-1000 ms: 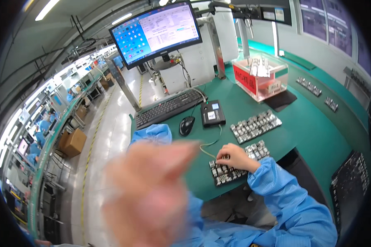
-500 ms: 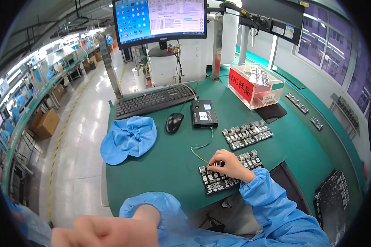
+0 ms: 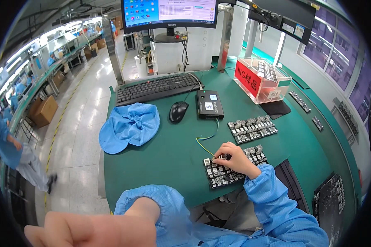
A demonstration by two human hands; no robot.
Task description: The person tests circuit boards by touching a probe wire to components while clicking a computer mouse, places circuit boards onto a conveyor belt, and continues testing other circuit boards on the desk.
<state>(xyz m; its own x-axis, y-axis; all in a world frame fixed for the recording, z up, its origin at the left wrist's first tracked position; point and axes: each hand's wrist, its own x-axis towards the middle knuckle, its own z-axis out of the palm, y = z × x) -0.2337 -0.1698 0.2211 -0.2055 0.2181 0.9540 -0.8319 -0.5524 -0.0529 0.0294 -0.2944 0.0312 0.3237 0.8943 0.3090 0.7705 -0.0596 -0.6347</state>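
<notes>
In the head view, our right hand [image 3: 236, 159] is over the nearer circuit-board panel [image 3: 218, 180], thumb and finger pinched around the end of the yellow-green wire [image 3: 198, 140]. That panel lies on the green bench [image 3: 152, 175], just in front of a second circuit-board panel [image 3: 252, 129]; the wire runs back to a black box [image 3: 210, 108]. Our left hand [image 3: 90, 230] looms at the lower edge, fingers curled; whether it grips anything, we cannot tell. We judge the step in hand as bringing the wire to the panel; the next move calls for steady, precise fingertips.
</notes>
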